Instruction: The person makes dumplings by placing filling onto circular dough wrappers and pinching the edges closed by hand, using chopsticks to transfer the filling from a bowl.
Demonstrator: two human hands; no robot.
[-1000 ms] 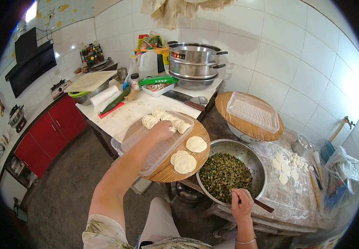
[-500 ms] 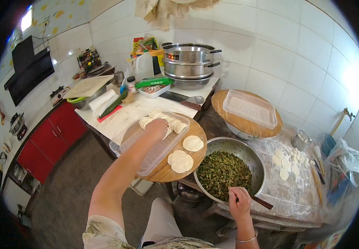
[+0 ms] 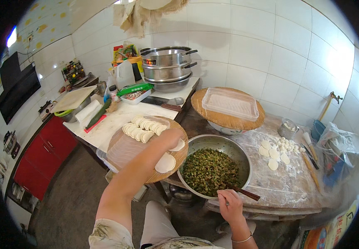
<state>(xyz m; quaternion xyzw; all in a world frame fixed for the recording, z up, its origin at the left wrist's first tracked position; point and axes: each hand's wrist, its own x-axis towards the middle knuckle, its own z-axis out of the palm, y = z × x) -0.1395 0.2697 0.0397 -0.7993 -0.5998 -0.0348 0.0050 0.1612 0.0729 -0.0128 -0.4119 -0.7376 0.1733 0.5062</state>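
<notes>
My left hand [image 3: 174, 138] is over the right side of the round wooden board [image 3: 182, 156], touching or just above a round dough wrapper [image 3: 179, 145]. Its fingertips are hidden. Nearer me on the board lies a small pile of wrappers [image 3: 165, 163]. Left of that hand, folded dumplings [image 3: 140, 133] stand in rows in a clear plastic tray [image 3: 119, 154]. My right hand [image 3: 230, 206] is curled closed at the near rim of a steel bowl [image 3: 247, 166]; what it holds, if anything, cannot be made out. Chopsticks [image 3: 248, 194] rest by its fingers, their tips toward the green chopped filling [image 3: 210, 172].
A floured board [image 3: 266, 182] at right carries wrappers [image 3: 273, 153], dough pieces [image 3: 288, 145] and a rolling pin [image 3: 311, 172]. Behind the bowl, a wooden lid bears a clear tray [image 3: 230, 103]. A cleaver [image 3: 163, 103], cucumber [image 3: 99, 114] and stacked steamer [image 3: 167, 66] occupy the white table.
My left hand has moved from the dumplings in the tray rightward to the wrappers on the board. My right hand stays near the bowl rim, shifted slightly. The whole view has turned rightward.
</notes>
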